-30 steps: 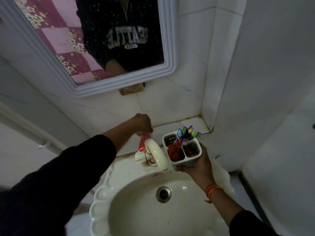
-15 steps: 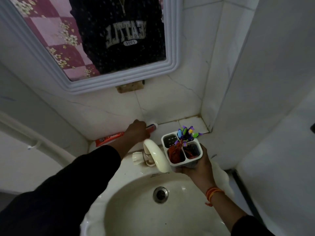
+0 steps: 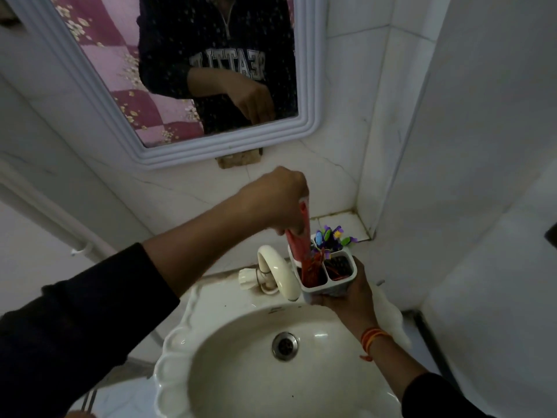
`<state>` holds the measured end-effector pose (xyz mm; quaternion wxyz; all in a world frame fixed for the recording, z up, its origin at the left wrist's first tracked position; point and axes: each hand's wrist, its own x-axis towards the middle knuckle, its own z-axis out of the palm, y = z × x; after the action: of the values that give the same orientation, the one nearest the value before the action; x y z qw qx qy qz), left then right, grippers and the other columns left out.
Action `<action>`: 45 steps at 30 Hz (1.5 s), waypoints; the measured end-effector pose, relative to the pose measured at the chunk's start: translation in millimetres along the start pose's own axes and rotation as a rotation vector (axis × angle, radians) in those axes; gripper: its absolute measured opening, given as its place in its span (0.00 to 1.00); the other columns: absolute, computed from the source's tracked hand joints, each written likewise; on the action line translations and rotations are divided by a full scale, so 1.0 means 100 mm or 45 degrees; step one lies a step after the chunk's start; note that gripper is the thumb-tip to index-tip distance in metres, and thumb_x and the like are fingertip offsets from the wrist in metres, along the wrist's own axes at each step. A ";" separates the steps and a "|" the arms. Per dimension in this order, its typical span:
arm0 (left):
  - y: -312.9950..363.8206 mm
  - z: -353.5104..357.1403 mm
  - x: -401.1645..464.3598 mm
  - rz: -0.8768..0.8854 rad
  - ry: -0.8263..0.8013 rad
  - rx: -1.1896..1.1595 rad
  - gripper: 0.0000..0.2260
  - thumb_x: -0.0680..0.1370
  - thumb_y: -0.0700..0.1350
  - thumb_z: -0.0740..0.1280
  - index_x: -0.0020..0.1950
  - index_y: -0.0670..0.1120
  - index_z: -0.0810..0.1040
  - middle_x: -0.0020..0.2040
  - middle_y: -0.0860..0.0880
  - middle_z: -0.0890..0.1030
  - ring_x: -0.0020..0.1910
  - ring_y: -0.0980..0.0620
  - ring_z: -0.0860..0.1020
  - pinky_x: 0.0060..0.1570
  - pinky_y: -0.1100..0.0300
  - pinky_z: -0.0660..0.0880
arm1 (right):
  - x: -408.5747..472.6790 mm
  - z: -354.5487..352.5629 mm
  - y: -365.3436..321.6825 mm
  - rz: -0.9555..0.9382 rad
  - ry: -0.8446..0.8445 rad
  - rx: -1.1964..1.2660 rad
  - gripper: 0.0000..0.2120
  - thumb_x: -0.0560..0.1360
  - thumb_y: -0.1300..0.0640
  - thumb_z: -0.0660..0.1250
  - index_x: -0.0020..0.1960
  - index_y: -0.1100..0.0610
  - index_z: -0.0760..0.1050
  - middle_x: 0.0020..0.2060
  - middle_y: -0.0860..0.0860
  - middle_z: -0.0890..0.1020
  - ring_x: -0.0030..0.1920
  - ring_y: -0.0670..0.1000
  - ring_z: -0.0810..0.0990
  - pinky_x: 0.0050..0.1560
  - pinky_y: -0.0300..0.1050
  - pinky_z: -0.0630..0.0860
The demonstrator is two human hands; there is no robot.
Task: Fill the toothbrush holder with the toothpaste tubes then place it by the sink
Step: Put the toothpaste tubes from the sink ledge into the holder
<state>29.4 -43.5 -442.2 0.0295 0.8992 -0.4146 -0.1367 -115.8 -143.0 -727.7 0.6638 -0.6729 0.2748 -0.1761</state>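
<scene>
My right hand (image 3: 346,297) grips a white toothbrush holder (image 3: 340,289) with several compartments, held in the air above the sink's back right rim. Colourful toothbrush heads (image 3: 330,236) stick out of its far compartment. My left hand (image 3: 280,197) is closed on the top of a red toothpaste tube (image 3: 301,245), which stands nearly upright with its lower end inside the holder's left compartment. More red packaging (image 3: 313,268) shows in the near left compartment.
A cream sink (image 3: 193,336) with a drain (image 3: 284,346) lies below, and a curved cream tap (image 3: 280,273) stands just left of the holder. A white-framed mirror (image 3: 307,122) hangs above, over a tiled ledge (image 3: 340,221) in the corner.
My left hand has lifted the red toothpaste tube off the ledge behind the tap and brought it right, down into the holder. The right hand has kept the holder in about the same place.
</scene>
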 end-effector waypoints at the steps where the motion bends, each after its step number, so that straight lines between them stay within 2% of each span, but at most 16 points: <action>1: 0.05 0.08 -0.01 0.020 -0.025 -0.012 0.21 0.70 0.44 0.79 0.61 0.44 0.81 0.41 0.51 0.79 0.34 0.54 0.85 0.40 0.57 0.85 | 0.00 -0.01 0.02 -0.015 -0.006 -0.015 0.55 0.53 0.53 0.94 0.75 0.50 0.71 0.67 0.50 0.83 0.69 0.57 0.82 0.62 0.69 0.85; 4: 0.15 0.34 -0.03 0.059 -0.082 0.000 0.12 0.74 0.43 0.74 0.56 0.42 0.83 0.39 0.49 0.80 0.39 0.49 0.85 0.44 0.54 0.85 | -0.01 0.01 -0.01 -0.080 -0.016 -0.070 0.52 0.57 0.64 0.91 0.75 0.55 0.71 0.62 0.47 0.84 0.66 0.54 0.85 0.60 0.52 0.88; 9: 0.22 0.56 -0.09 0.114 -0.235 0.124 0.11 0.76 0.44 0.70 0.52 0.39 0.86 0.45 0.41 0.87 0.46 0.43 0.85 0.49 0.51 0.83 | 0.04 -0.03 0.05 -0.010 -0.011 0.007 0.53 0.51 0.53 0.94 0.72 0.50 0.74 0.65 0.52 0.84 0.66 0.59 0.84 0.56 0.73 0.86; 11: 0.20 0.59 -0.08 0.105 -0.190 0.132 0.09 0.73 0.42 0.72 0.49 0.39 0.86 0.44 0.41 0.86 0.45 0.44 0.85 0.47 0.52 0.84 | 0.02 0.01 0.00 -0.002 -0.015 -0.012 0.44 0.58 0.57 0.91 0.68 0.47 0.73 0.63 0.54 0.86 0.61 0.61 0.88 0.56 0.71 0.86; 13: 0.15 0.59 -0.04 0.076 -0.118 0.112 0.09 0.71 0.40 0.74 0.50 0.41 0.86 0.44 0.42 0.86 0.44 0.45 0.85 0.47 0.50 0.85 | -0.02 0.04 -0.05 -0.018 -0.022 0.004 0.44 0.62 0.65 0.89 0.70 0.50 0.71 0.62 0.53 0.86 0.60 0.59 0.88 0.57 0.68 0.87; 16: 0.01 0.55 0.03 0.016 -0.076 0.024 0.08 0.71 0.41 0.76 0.49 0.42 0.87 0.44 0.44 0.87 0.42 0.48 0.86 0.47 0.50 0.85 | 0.04 0.01 -0.05 0.066 0.005 0.179 0.49 0.59 0.53 0.92 0.74 0.55 0.73 0.68 0.57 0.82 0.68 0.63 0.83 0.53 0.74 0.86; 18: -0.18 0.52 0.09 -0.064 -0.045 -0.118 0.06 0.73 0.41 0.76 0.49 0.42 0.88 0.43 0.46 0.88 0.39 0.51 0.87 0.48 0.53 0.86 | 0.02 0.00 -0.04 0.073 -0.038 0.251 0.39 0.67 0.58 0.88 0.74 0.56 0.76 0.68 0.61 0.82 0.68 0.69 0.82 0.47 0.79 0.84; 19: -0.31 0.51 0.13 -0.107 -0.019 -0.192 0.06 0.74 0.41 0.75 0.49 0.42 0.88 0.43 0.46 0.89 0.38 0.52 0.88 0.48 0.54 0.86 | 0.04 0.02 -0.03 0.089 -0.046 0.255 0.40 0.65 0.60 0.89 0.73 0.56 0.76 0.68 0.61 0.82 0.68 0.69 0.82 0.46 0.78 0.85; 22: -0.84 0.67 0.25 -0.331 0.014 -0.241 0.08 0.76 0.39 0.70 0.52 0.41 0.87 0.49 0.44 0.88 0.47 0.47 0.87 0.52 0.53 0.84 | 0.03 0.06 -0.07 0.094 -0.006 0.241 0.54 0.51 0.54 0.94 0.73 0.54 0.76 0.67 0.57 0.83 0.67 0.64 0.83 0.48 0.75 0.86; 26: -1.51 1.13 0.35 -0.489 -0.081 -0.004 0.15 0.77 0.40 0.67 0.62 0.39 0.82 0.63 0.41 0.82 0.60 0.41 0.81 0.61 0.54 0.78 | 0.04 0.02 -0.02 0.044 -0.067 0.337 0.43 0.61 0.80 0.84 0.72 0.61 0.76 0.65 0.63 0.84 0.64 0.66 0.84 0.41 0.61 0.90; 29: -1.76 1.46 0.34 -0.582 -0.221 0.094 0.20 0.77 0.41 0.66 0.69 0.40 0.75 0.68 0.40 0.78 0.66 0.41 0.78 0.66 0.53 0.75 | 0.03 0.02 -0.05 0.029 -0.118 0.403 0.46 0.59 0.85 0.82 0.73 0.65 0.73 0.65 0.64 0.82 0.63 0.61 0.86 0.39 0.47 0.89; 32: -1.86 1.72 0.32 -0.565 -0.136 0.161 0.23 0.78 0.42 0.65 0.73 0.43 0.70 0.70 0.41 0.74 0.69 0.41 0.74 0.69 0.52 0.71 | 0.03 0.05 -0.15 0.147 -0.110 0.633 0.47 0.58 0.87 0.80 0.72 0.63 0.72 0.64 0.59 0.82 0.55 0.43 0.89 0.38 0.40 0.88; 36: -1.97 1.89 0.37 -0.583 -0.010 0.142 0.20 0.83 0.52 0.61 0.70 0.43 0.74 0.69 0.39 0.74 0.67 0.39 0.74 0.66 0.50 0.71 | 0.03 0.10 -0.29 0.270 -0.148 0.910 0.47 0.58 0.89 0.78 0.63 0.49 0.74 0.59 0.51 0.82 0.49 0.34 0.88 0.37 0.36 0.86; 39: -1.91 1.83 0.36 -0.525 0.051 0.136 0.18 0.83 0.54 0.60 0.66 0.44 0.77 0.64 0.40 0.79 0.63 0.37 0.77 0.63 0.49 0.72 | 0.04 0.09 -0.23 0.289 -0.126 0.940 0.45 0.62 0.90 0.75 0.63 0.49 0.74 0.61 0.53 0.81 0.48 0.40 0.89 0.34 0.41 0.88; 42: -1.78 1.64 0.33 -0.399 0.088 0.035 0.15 0.83 0.52 0.59 0.67 0.47 0.74 0.54 0.42 0.83 0.49 0.41 0.83 0.51 0.52 0.80 | 0.09 0.09 -0.18 0.325 -0.187 0.960 0.46 0.62 0.88 0.76 0.63 0.46 0.74 0.62 0.51 0.81 0.50 0.40 0.89 0.36 0.43 0.88; 45: -1.50 1.24 0.28 -0.237 -0.031 -0.076 0.16 0.81 0.57 0.65 0.66 0.52 0.78 0.51 0.46 0.84 0.40 0.48 0.83 0.46 0.51 0.83 | 0.07 0.07 -0.11 0.313 -0.136 0.846 0.46 0.61 0.86 0.79 0.65 0.46 0.76 0.64 0.53 0.83 0.57 0.48 0.88 0.39 0.52 0.90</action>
<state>123.6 41.0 -592.7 0.0387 0.9308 -0.3253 -0.1620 -104.2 -142.1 -717.8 0.8760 -0.3904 0.2464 -0.1395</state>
